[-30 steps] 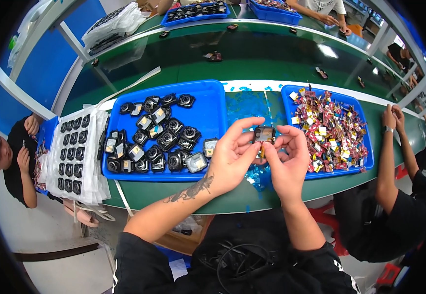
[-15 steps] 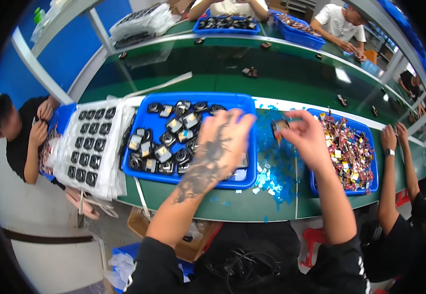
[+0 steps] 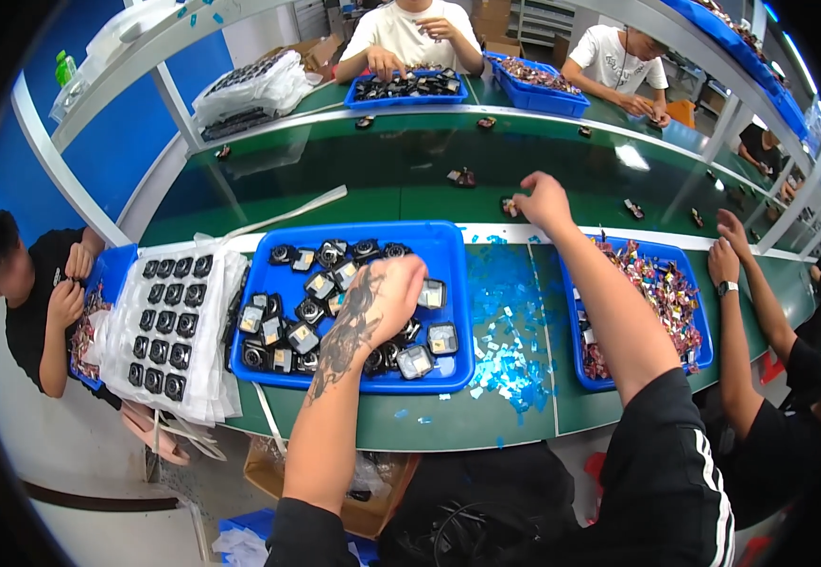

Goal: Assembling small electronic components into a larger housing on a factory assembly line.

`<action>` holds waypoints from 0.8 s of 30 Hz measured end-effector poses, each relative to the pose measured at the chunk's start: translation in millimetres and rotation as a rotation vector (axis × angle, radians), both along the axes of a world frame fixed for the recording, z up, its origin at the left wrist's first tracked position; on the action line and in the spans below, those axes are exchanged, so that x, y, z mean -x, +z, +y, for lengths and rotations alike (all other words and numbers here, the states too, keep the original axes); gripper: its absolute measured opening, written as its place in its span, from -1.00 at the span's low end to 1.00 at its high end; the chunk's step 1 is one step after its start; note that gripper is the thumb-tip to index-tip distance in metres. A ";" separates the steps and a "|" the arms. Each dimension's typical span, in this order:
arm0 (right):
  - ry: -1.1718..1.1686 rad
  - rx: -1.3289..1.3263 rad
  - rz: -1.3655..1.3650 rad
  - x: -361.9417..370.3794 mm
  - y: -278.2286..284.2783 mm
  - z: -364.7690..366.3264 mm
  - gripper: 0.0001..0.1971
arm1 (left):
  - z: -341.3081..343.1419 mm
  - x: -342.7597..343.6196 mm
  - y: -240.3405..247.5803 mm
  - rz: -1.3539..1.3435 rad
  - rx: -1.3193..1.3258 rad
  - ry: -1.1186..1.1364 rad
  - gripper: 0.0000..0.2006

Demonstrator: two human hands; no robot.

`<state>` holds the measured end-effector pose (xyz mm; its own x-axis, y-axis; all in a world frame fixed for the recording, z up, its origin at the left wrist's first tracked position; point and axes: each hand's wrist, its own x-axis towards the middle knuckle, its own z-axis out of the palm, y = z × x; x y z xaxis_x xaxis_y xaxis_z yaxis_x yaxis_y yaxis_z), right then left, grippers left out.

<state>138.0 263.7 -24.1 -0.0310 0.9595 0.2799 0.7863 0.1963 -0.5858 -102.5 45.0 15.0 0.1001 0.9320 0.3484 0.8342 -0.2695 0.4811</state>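
My left hand [image 3: 382, 298], with the tattooed forearm behind it, is over the right half of a blue tray [image 3: 354, 386] of black square camera-like modules [image 3: 320, 285]. Its fingers are curled together and their tips are hidden. My right hand [image 3: 546, 204] reaches beyond the table's white edge to the green belt [image 3: 354, 170]. Thumb and index finger are apart there, and a small dark part [image 3: 509, 206] lies at the thumb tip. Under my right forearm is a second blue tray [image 3: 705, 352], heaped with small reddish and yellow parts [image 3: 656, 293].
Blue film scraps [image 3: 509, 369] litter the tabletop between the trays. White packing trays of round-lensed modules [image 3: 169, 321] are stacked at the left. Loose parts [image 3: 462, 177] lie along the belt. Co-workers sit across the belt and at both sides; one's hands [image 3: 727, 255] are near the right tray.
My right hand has carried the dark part from above the table to the belt and spread its fingers. My left hand has stayed over the tray, its fingers now curled. The view has shifted.
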 end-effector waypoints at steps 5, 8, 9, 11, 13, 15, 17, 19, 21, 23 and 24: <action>0.590 0.154 0.241 20.7 48.0 -113.4 -0.73 | 4.8 -20.9 -4.4 -0.296 -0.048 -0.017 -0.83; 0.647 0.408 0.324 26.7 61.9 -180.3 -0.75 | -4.0 -33.6 -4.0 -0.499 -0.050 -0.005 -0.84; 0.613 0.248 0.264 23.2 55.1 -186.6 -0.76 | -4.4 -38.4 -4.7 -0.551 -0.083 -0.053 -0.82; 0.549 0.040 0.330 16.6 53.8 -198.1 -0.76 | -9.2 -45.8 4.1 -0.920 0.264 -0.160 -0.82; 0.599 -0.060 0.257 6.5 60.7 -212.7 -0.80 | -16.2 -41.9 8.3 -0.907 0.381 -0.296 -0.86; 0.556 -0.244 0.125 -4.0 57.5 -221.1 -0.76 | -18.3 -40.8 12.0 -0.916 0.559 -0.363 -0.83; 0.598 -0.122 0.085 -14.4 66.1 -231.3 -0.74 | -23.9 -51.0 21.1 -0.868 0.641 -0.461 -0.78; 0.689 0.177 0.218 -24.1 75.4 -232.7 -0.74 | -24.3 -58.9 6.6 -0.956 0.696 -0.581 -0.72; 0.687 0.137 0.280 -48.6 78.3 -218.0 -0.81 | -26.4 -61.8 1.3 -1.020 0.736 -0.572 -0.72; 0.394 -0.005 0.110 -72.8 79.8 -197.7 -0.90 | -27.1 -64.3 -3.1 -1.087 0.718 -0.497 -0.80; 0.382 -0.161 -0.199 -90.5 78.1 -188.7 -0.85 | -27.5 -68.8 -5.2 -1.176 0.693 -0.440 -0.87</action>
<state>228.5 75.0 54.1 -0.4421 0.8136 0.3776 0.7343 0.5701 -0.3686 -33.7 17.5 9.8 0.3976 0.9146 -0.0736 -0.2213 0.1734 0.9597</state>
